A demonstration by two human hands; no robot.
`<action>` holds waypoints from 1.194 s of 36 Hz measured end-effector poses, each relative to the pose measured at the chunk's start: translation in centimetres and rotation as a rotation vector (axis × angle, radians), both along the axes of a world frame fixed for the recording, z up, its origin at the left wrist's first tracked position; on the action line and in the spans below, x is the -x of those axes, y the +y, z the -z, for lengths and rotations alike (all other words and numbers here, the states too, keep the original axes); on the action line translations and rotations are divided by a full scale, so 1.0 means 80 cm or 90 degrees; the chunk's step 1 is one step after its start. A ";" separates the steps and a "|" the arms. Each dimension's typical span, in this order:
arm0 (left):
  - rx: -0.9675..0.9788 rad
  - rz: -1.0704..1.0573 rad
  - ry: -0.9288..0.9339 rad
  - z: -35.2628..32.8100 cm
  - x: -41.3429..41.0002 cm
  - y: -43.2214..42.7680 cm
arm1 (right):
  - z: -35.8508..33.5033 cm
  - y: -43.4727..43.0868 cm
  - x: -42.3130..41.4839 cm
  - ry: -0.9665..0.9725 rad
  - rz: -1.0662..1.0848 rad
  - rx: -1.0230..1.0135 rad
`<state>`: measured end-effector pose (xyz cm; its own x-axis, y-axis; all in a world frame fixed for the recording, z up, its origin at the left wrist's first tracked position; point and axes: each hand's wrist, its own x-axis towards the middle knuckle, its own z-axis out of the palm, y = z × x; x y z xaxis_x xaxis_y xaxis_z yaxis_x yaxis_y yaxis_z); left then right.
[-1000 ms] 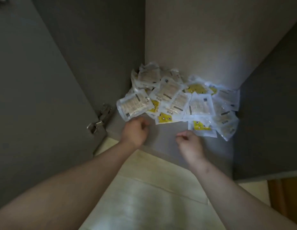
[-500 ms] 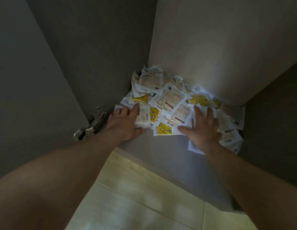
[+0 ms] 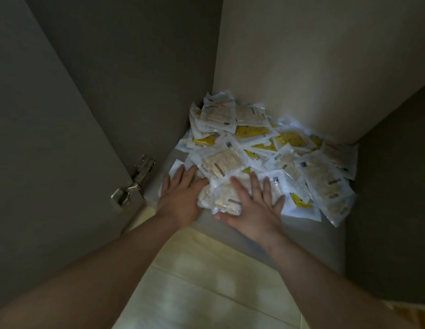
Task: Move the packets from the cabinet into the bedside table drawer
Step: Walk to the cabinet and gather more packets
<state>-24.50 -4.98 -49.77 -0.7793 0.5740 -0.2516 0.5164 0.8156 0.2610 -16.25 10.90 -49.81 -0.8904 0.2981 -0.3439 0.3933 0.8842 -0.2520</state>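
Observation:
A heap of several white and yellow packets (image 3: 273, 148) lies on the cabinet floor (image 3: 249, 233), piled into the back corner. My left hand (image 3: 180, 198) lies flat with straight fingers on the packets at the heap's front left. My right hand (image 3: 254, 205) lies spread on a small bunch of beige packets (image 3: 221, 198) at the heap's front edge, its thumb against the bunch's near side. The two hands flank that bunch, left and right. The bedside table drawer is not in view.
The open cabinet door (image 3: 52, 138) stands at the left with a metal hinge (image 3: 133, 184) near my left hand. A dark cabinet wall (image 3: 391, 198) closes the right side. Pale floor (image 3: 206, 281) lies below the cabinet's front edge.
Both hands went from loose fists in front of the heap to flat, spread hands on it. They have since drawn closer together around a front bunch of packets.

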 end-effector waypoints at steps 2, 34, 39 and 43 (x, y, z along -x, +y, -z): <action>-0.014 0.018 0.006 0.002 -0.014 -0.006 | 0.004 -0.007 -0.023 0.006 -0.015 -0.009; -0.150 0.188 0.374 0.020 -0.069 -0.013 | 0.025 -0.003 -0.134 0.421 0.006 -0.112; -0.049 0.267 0.241 -0.008 -0.057 -0.010 | 0.017 0.004 -0.132 0.413 0.019 -0.104; 0.000 0.279 0.207 -0.012 -0.055 -0.015 | 0.010 0.003 -0.127 0.418 0.072 -0.045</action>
<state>-20.12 -6.14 -48.83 -0.5043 0.8627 -0.0371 0.8623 0.5054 0.0308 -6.12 11.14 -50.61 -0.8699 0.4044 0.2823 0.2701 0.8695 -0.4135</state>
